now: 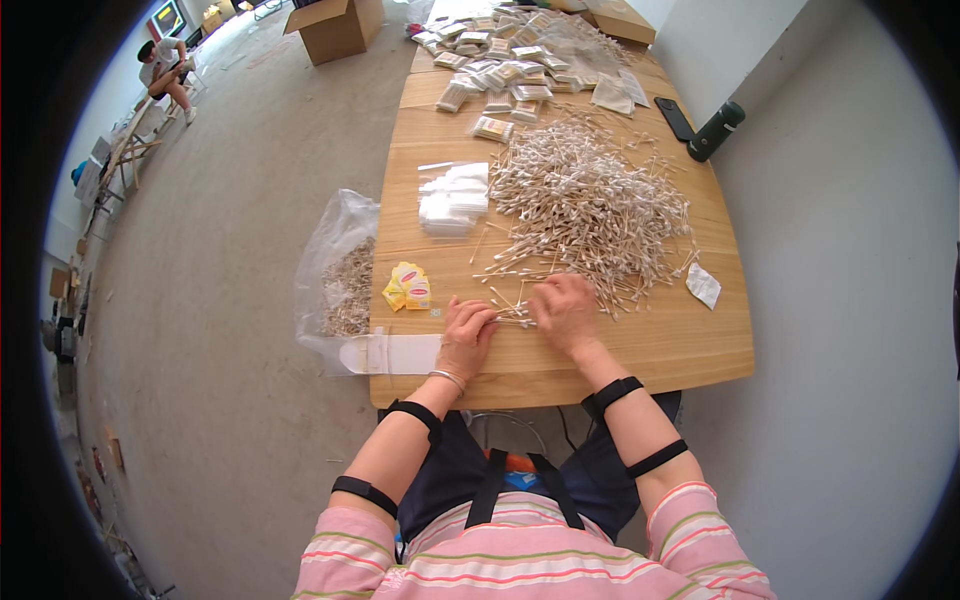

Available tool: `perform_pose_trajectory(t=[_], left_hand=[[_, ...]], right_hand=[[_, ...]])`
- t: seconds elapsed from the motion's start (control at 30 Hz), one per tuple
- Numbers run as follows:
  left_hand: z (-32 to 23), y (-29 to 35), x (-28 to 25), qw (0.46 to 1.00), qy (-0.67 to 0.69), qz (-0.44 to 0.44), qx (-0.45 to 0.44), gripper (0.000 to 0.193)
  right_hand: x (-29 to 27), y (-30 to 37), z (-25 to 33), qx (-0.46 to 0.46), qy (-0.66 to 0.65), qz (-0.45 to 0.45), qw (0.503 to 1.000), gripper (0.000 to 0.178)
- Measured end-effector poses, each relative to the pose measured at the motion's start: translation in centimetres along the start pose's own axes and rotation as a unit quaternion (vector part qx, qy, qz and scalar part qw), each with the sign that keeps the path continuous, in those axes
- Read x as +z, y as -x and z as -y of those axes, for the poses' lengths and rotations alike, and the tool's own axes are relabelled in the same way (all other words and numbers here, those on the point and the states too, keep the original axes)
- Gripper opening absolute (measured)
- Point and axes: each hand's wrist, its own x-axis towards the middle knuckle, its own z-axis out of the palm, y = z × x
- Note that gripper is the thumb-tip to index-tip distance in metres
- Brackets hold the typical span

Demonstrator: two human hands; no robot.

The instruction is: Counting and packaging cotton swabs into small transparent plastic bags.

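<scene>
A large heap of loose cotton swabs (590,200) covers the middle of the wooden table. In front of it, near the table's front edge, a few cotton swabs (513,308) lie between my two hands. My left hand (467,335) has its fingers closed on the ends of these swabs, next to a white strip (410,354). From the right, my right hand (566,312) bends over the same swabs with its fingers drawn together on them; its fingertips are partly hidden and slightly blurred.
Left of the heap lie clear plastic sleeves (455,203) and yellow cards (408,288). Packed swab packets (500,75) pile up at the far end. A phone (675,119), a dark green bottle (716,131) and a crumpled paper (703,286) lie right. A plastic bag (335,270) stands left.
</scene>
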Motion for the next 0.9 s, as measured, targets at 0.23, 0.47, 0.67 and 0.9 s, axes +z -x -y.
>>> perform_pose_trajectory(t=[0.23,0.47,0.67,0.9], left_hand=[[0.1,0.0,0.1,1.000,0.002,-0.015,-0.004,0.019],[0.5,0.5,0.0,0.999,0.025,-0.018,-0.010,0.016],[-0.6,1.1,-1.1,1.000,0.006,0.016,0.019,0.014],[-0.5,1.3,-1.0,0.999,0.000,0.043,-0.015,0.030]], right_hand=[[0.8,1.6,3.1,-0.021,-0.111,0.072,0.991,0.028],[2.0,2.2,1.7,-0.024,-0.160,0.037,0.986,0.018],[2.4,2.9,2.2,-0.017,-0.138,0.013,0.990,0.017],[2.7,3.9,4.9,-0.023,-0.231,0.041,0.972,0.025]])
